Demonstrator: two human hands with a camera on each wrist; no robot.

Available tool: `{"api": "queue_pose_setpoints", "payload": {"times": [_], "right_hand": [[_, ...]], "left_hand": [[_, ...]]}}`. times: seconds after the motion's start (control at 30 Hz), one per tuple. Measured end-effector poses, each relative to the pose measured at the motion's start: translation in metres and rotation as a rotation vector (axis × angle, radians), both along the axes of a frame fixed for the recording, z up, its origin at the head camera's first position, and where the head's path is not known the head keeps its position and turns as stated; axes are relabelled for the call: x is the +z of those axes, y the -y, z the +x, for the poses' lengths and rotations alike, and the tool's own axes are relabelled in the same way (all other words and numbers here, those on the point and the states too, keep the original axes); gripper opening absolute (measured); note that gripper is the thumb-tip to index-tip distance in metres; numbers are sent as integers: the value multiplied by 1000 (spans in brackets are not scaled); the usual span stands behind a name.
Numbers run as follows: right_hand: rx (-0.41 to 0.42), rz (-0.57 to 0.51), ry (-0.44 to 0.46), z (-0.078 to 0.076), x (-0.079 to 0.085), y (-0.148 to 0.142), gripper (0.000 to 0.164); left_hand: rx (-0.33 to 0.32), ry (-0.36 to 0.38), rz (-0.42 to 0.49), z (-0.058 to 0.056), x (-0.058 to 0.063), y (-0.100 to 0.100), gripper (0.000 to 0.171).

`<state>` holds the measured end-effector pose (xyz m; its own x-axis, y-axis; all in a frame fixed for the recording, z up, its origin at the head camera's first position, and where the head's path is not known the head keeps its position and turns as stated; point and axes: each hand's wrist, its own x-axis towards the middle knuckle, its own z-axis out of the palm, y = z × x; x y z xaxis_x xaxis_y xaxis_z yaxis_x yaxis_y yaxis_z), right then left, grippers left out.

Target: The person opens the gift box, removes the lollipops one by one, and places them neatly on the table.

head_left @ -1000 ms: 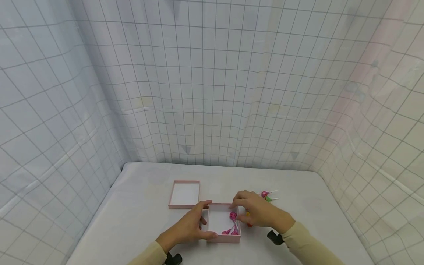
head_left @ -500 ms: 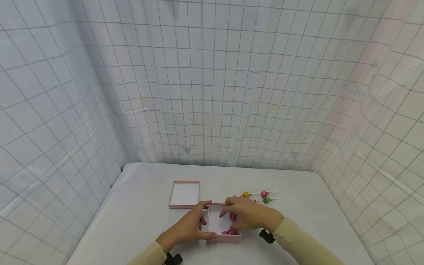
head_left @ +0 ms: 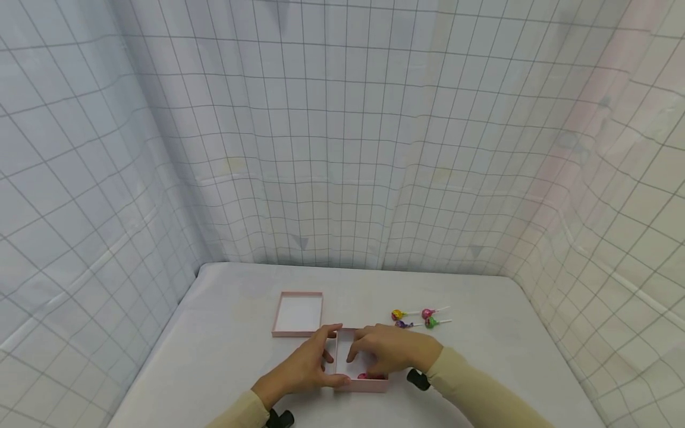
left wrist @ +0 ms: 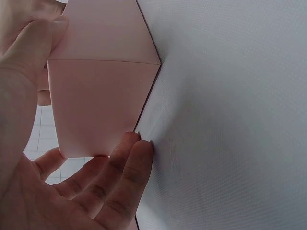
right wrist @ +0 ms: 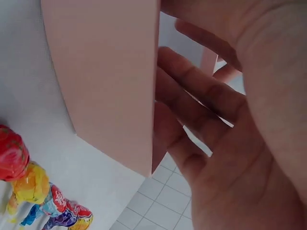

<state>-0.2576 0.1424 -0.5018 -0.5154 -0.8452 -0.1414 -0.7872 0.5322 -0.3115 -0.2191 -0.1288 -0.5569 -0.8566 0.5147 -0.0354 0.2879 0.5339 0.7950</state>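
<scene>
A shallow pink box (head_left: 361, 386) with a white inside sits near the table's front. My left hand (head_left: 299, 367) grips its left end, thumb on the front wall and fingers at the left and far sides. My right hand (head_left: 393, 348) reaches over the right wall into the box, its fingers bent downward. A bit of pink lollipop (head_left: 362, 375) shows below that hand in the box; the rest of the contents is hidden. In the right wrist view the fingers (right wrist: 201, 91) pass behind the pink wall (right wrist: 103, 72), and whether they pinch anything is hidden.
The upturned box lid (head_left: 298, 313) lies behind and to the left. Yellow (head_left: 397, 314), pink (head_left: 427, 313), purple (head_left: 401, 324) and green (head_left: 430, 322) lollipops lie right of the box. A red lollipop (right wrist: 12, 153) also lies outside it. Gridded white curtains (head_left: 342, 148) surround the table.
My right hand has moved left and forward-down from the box's right edge into the box, covering the pink lollipops and uncovering yellow and purple ones on the table. The left hand stays put.
</scene>
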Motion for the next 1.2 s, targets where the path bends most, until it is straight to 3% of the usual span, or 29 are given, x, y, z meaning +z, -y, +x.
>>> {"api": "queue_pose_setpoints", "payload": {"times": [0.13, 0.43, 1.2], "right_hand": [[13, 37, 88, -4, -6, 6, 26], [92, 73, 161, -10, -10, 16, 16], [4, 36, 93, -15, -18, 20, 8]], "left_hand": [[0, -7, 0, 0, -1, 1, 117], [0, -24, -5, 0, -2, 1, 116], [-2, -18, 7, 0, -1, 1, 116]]}}
